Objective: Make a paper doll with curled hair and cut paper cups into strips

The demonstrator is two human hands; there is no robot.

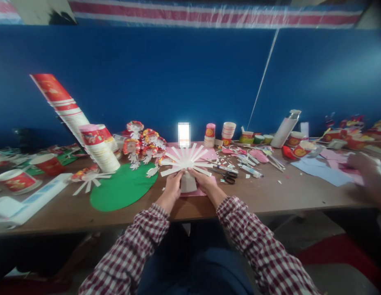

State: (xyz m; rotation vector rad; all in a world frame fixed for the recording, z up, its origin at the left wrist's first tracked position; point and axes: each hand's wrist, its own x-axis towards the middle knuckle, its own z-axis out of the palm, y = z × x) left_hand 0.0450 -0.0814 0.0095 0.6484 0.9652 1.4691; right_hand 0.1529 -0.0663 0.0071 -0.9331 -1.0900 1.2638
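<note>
A white paper cup cut into strips [188, 182] stands upright between my hands, its strips fanned outward above them. My left hand [175, 185] is closed on the cup's left side, with the thumb near the base of the strips. On the right side my right hand [205, 181] grips it the same way. Pink paper [211, 153] lies beneath and behind the cup. A bright phone-like screen [184, 134], blurred out, stands just behind the strips.
A green round sheet [125, 188], paper figures [149, 143] and tall cup stacks [67, 108] are at left. Scissors [229, 177], a glue tube [252, 171] and paper scraps lie at right. Another person's hand [364, 172] is at far right, over coloured paper.
</note>
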